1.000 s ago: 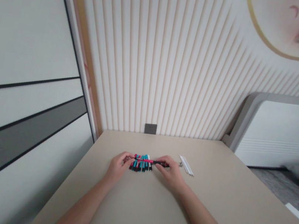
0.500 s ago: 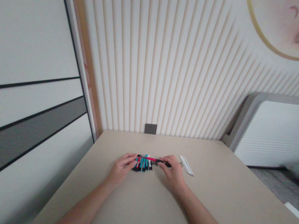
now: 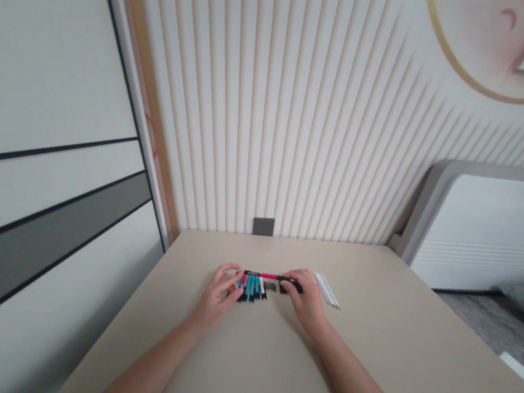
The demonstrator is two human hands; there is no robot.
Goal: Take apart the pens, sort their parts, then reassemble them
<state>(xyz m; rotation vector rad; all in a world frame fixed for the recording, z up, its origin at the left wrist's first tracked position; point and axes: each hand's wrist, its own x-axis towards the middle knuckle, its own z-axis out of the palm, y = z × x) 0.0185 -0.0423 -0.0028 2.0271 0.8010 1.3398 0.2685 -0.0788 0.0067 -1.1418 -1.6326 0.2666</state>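
My right hand (image 3: 306, 298) is closed round the right end of a long red and black pen (image 3: 271, 277), which it holds level above the table. Beside the pen's left end is my left hand (image 3: 219, 292), its thumb and forefinger apart. Below the pen lie several turquoise and black pen parts (image 3: 252, 289) in a row, together with a white and black one (image 3: 263, 286). Small dark pieces (image 3: 271, 286) lie to their right, partly hidden by my right hand. My left fingers cover the row's left end.
Several thin white sticks (image 3: 327, 290) lie right of my right hand on the beige table (image 3: 237, 363). At the back, the ribbed wall carries a dark socket (image 3: 263, 226). A white cabinet (image 3: 36, 255) stands left, and a padded headboard (image 3: 497, 232) stands right.
My left fingers have come away from the pen's left end and spread. The pen stays in my right hand, and more of the small dark pieces show beneath it.
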